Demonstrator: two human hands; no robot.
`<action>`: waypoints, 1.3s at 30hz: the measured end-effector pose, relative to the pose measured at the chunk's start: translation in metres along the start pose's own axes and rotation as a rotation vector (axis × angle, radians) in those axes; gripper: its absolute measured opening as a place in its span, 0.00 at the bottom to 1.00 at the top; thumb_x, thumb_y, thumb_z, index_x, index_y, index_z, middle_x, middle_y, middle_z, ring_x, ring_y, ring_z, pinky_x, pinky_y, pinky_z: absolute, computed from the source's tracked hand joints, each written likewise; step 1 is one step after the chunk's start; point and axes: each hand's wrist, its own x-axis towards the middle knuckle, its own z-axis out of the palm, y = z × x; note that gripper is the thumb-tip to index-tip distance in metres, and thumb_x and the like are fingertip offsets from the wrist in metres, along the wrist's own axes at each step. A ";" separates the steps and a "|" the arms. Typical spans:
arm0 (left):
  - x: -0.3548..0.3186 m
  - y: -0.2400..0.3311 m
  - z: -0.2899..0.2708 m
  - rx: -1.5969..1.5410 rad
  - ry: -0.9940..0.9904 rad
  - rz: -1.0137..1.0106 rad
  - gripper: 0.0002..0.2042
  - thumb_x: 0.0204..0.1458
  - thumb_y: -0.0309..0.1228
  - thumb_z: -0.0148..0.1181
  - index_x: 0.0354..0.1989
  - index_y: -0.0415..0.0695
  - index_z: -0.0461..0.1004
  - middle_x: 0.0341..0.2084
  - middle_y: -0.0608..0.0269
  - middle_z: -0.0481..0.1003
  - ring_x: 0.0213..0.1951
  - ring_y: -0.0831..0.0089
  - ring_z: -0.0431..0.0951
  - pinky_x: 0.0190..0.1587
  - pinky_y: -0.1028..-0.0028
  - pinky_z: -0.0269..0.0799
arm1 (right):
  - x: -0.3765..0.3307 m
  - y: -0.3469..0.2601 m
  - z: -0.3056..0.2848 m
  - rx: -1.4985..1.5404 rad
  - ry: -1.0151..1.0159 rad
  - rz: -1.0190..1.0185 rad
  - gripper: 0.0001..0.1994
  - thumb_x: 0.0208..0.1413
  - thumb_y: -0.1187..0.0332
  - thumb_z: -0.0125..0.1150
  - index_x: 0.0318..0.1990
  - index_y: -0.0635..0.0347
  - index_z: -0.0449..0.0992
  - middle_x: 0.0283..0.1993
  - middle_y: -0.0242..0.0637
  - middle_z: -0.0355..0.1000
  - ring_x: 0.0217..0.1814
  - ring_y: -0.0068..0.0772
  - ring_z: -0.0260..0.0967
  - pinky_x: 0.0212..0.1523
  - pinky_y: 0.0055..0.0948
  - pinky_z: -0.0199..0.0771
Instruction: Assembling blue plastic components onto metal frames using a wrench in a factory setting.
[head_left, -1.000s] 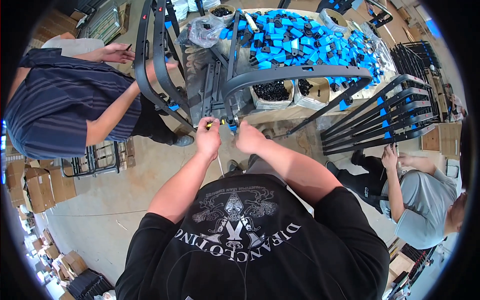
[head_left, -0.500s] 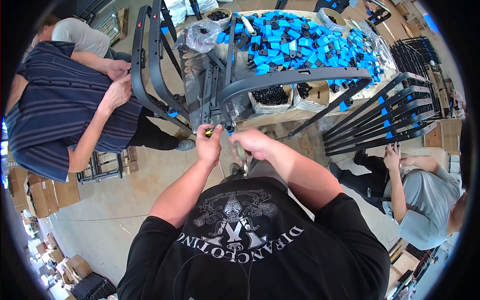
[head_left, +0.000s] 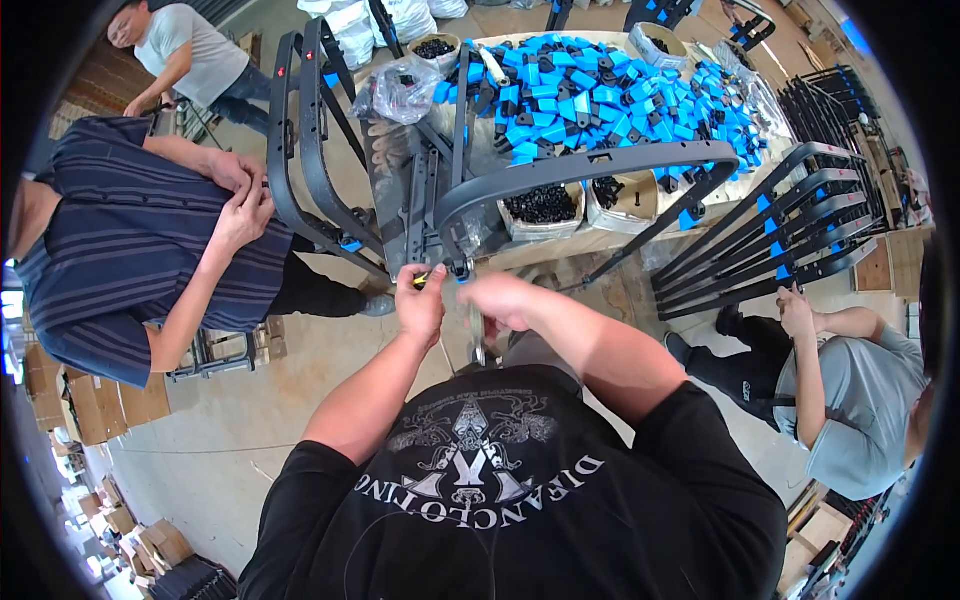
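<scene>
My left hand point(head_left: 423, 305) is closed around a small yellow-and-black tool handle point(head_left: 420, 281), its kind unclear, beside the near end of a dark grey curved metal frame point(head_left: 590, 163). A bolt-like fitting point(head_left: 461, 270) shows at that end, between my hands. My right hand point(head_left: 497, 302) is closed just right of it and partly smeared by motion. Below its fingers hangs a hand tool with a pale greenish body and metal end point(head_left: 479, 340), too blurred to name. The frame arches to the right in front of the table, its far leg slanting down toward the floor.
Blue-and-black plastic parts point(head_left: 590, 95) are heaped on the table, with boxes of black hardware point(head_left: 543, 205) at its near edge. More metal frames stand left point(head_left: 322, 150) and right point(head_left: 800, 225). One co-worker point(head_left: 160, 230) stands close on the left, another point(head_left: 850, 380) at the right.
My right hand and its tool have shifted slightly; my left hand stays by the frame end. At the far left, a person in grey has straightened up. The view has tilted a little.
</scene>
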 end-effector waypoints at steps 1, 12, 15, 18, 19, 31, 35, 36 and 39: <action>0.000 -0.001 0.001 0.000 -0.002 0.000 0.11 0.57 0.33 0.69 0.39 0.48 0.71 0.21 0.72 0.69 0.19 0.82 0.62 0.20 0.75 0.56 | -0.004 -0.003 -0.006 0.149 0.024 -0.001 0.16 0.62 0.62 0.55 0.45 0.69 0.75 0.34 0.45 0.76 0.27 0.45 0.75 0.27 0.47 0.78; -0.003 -0.001 0.009 -0.072 -0.052 0.053 0.11 0.57 0.34 0.69 0.38 0.50 0.69 0.17 0.72 0.66 0.13 0.82 0.59 0.15 0.75 0.51 | 0.020 0.021 -0.015 -0.240 0.077 -0.143 0.17 0.59 0.67 0.54 0.48 0.75 0.72 0.38 0.56 0.77 0.30 0.48 0.79 0.28 0.49 0.80; 0.003 -0.003 0.010 -0.015 -0.030 0.008 0.11 0.58 0.33 0.69 0.39 0.50 0.69 0.18 0.72 0.67 0.14 0.83 0.59 0.14 0.75 0.50 | 0.049 0.049 -0.009 -0.931 0.630 -0.455 0.15 0.58 0.68 0.55 0.44 0.75 0.72 0.35 0.54 0.76 0.28 0.49 0.79 0.23 0.48 0.78; 0.006 -0.007 -0.002 0.004 -0.018 0.031 0.11 0.58 0.33 0.68 0.39 0.49 0.69 0.19 0.71 0.69 0.14 0.83 0.59 0.14 0.75 0.50 | -0.003 0.000 0.007 -0.138 0.104 -0.070 0.14 0.59 0.68 0.53 0.41 0.75 0.72 0.36 0.51 0.76 0.26 0.50 0.77 0.22 0.51 0.78; 0.002 -0.002 0.002 -0.020 -0.019 0.029 0.12 0.59 0.33 0.67 0.39 0.50 0.67 0.16 0.73 0.65 0.13 0.83 0.57 0.14 0.76 0.49 | -0.010 -0.002 0.001 -0.101 0.053 -0.062 0.14 0.59 0.67 0.53 0.41 0.73 0.72 0.35 0.50 0.75 0.25 0.49 0.77 0.22 0.50 0.78; -0.001 0.006 0.015 -0.057 -0.052 -0.006 0.12 0.59 0.32 0.67 0.40 0.49 0.66 0.16 0.74 0.64 0.12 0.84 0.56 0.13 0.77 0.49 | 0.035 0.048 -0.005 -0.903 0.588 -0.544 0.17 0.59 0.67 0.49 0.44 0.78 0.73 0.39 0.57 0.77 0.36 0.51 0.79 0.33 0.52 0.81; 0.011 -0.016 0.000 -0.023 0.020 0.075 0.12 0.56 0.33 0.70 0.38 0.47 0.70 0.24 0.71 0.70 0.23 0.82 0.65 0.23 0.76 0.60 | -0.008 0.002 -0.001 -0.422 0.064 -0.015 0.22 0.59 0.66 0.55 0.53 0.78 0.66 0.48 0.65 0.75 0.52 0.61 0.77 0.51 0.50 0.78; 0.015 -0.025 -0.003 -0.020 0.023 0.073 0.12 0.56 0.33 0.70 0.38 0.47 0.70 0.24 0.71 0.70 0.23 0.82 0.65 0.23 0.76 0.60 | -0.020 -0.002 0.004 -0.420 0.060 -0.013 0.22 0.59 0.66 0.55 0.53 0.78 0.66 0.48 0.65 0.75 0.52 0.61 0.77 0.51 0.50 0.78; 0.023 -0.032 0.000 0.113 0.113 0.276 0.12 0.55 0.33 0.71 0.36 0.46 0.71 0.27 0.72 0.69 0.30 0.81 0.65 0.33 0.76 0.63 | -0.014 0.007 0.002 -0.218 0.087 -0.056 0.22 0.58 0.67 0.55 0.52 0.80 0.66 0.48 0.66 0.75 0.52 0.60 0.77 0.51 0.49 0.78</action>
